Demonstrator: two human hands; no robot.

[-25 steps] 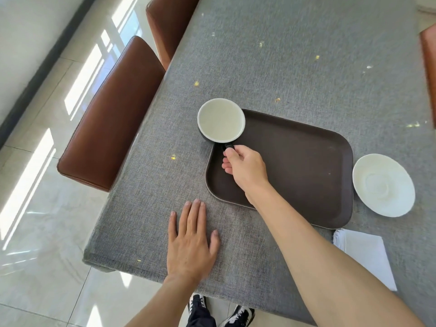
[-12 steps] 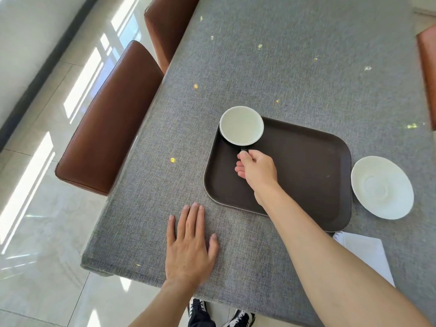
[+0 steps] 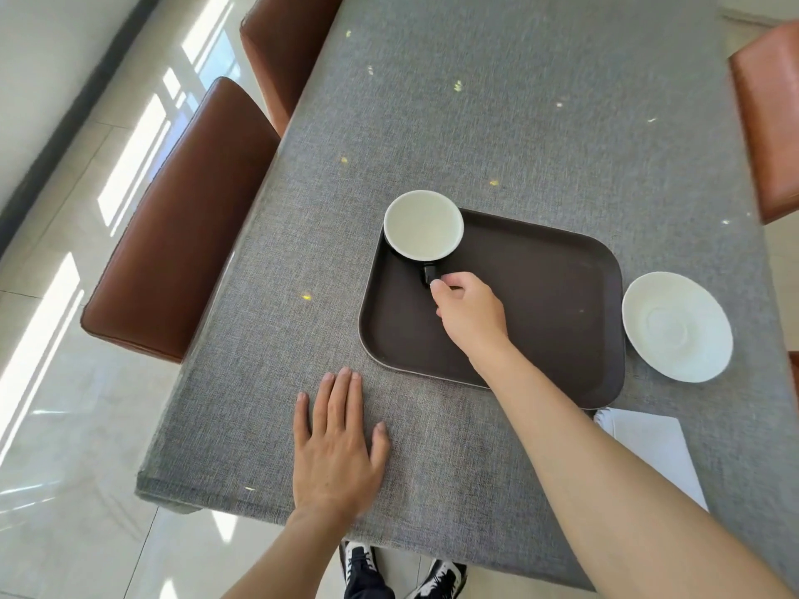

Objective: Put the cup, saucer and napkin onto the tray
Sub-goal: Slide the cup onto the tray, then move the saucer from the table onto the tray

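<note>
A cup, white inside and dark outside, stands in the far left corner of the dark brown tray. Its black handle points toward me. My right hand hovers over the tray with curled fingers, and its fingertips pinch the end of that handle. My left hand lies flat and open on the grey tablecloth near the table's front edge. Right of the tray, a white saucer rests on the cloth. A folded white napkin lies below the tray's near right corner, partly hidden by my right forearm.
The long table wears a grey cloth. Two brown leather chairs stand along its left side, and another chair on the right. The front table edge runs just below my left hand.
My right hand carried the cup rightward from the tray's left edge onto its far left corner. The hand has slid back, so the handle now shows. My left hand stayed put.
</note>
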